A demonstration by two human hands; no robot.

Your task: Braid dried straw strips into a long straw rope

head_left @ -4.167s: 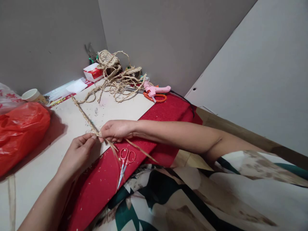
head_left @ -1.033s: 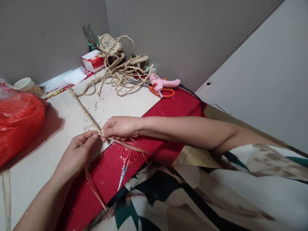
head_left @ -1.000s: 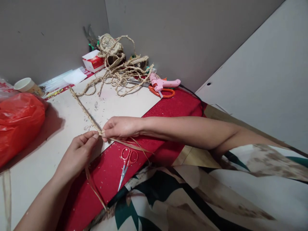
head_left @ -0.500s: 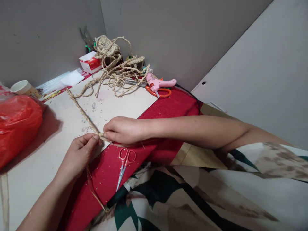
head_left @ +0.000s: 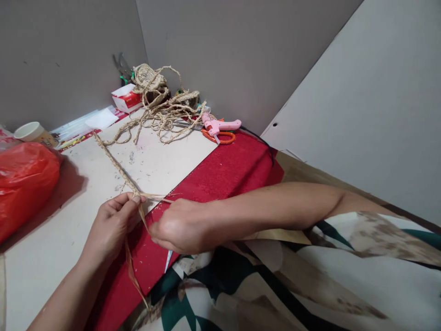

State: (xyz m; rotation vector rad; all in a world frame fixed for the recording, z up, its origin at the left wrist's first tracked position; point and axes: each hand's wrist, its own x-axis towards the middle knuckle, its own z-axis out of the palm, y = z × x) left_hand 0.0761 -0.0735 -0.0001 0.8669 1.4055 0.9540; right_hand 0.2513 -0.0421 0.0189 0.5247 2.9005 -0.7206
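Note:
A braided straw cord [head_left: 117, 166] runs across the white board toward me, its near end pinched between the thumb and fingers of my left hand [head_left: 115, 219]. Loose strands fan out from that end. One strand [head_left: 143, 216] leads down to my right hand [head_left: 184, 225], whose fingers are closed on it. Another strand [head_left: 158, 198] stretches right, passing behind the right hand. A third strand [head_left: 131, 266] hangs from under the left hand toward my lap. Small scissors [head_left: 168, 260] lie mostly hidden beneath the right hand, only a blade tip showing.
The white board [head_left: 179, 161] lies over a red cloth [head_left: 234, 163]. At the back sit a tangled cord heap [head_left: 165, 115], a red-and-white box [head_left: 127, 98], a pink glue gun [head_left: 220, 124] and orange-handled scissors [head_left: 223, 138]. Leftward are a red plastic bag [head_left: 27, 184] and paper cup [head_left: 36, 133].
My right hand has moved from the cord's end down and toward me, drawing a strand with it and covering the small scissors. The left hand keeps its pinch. The view has shifted slightly.

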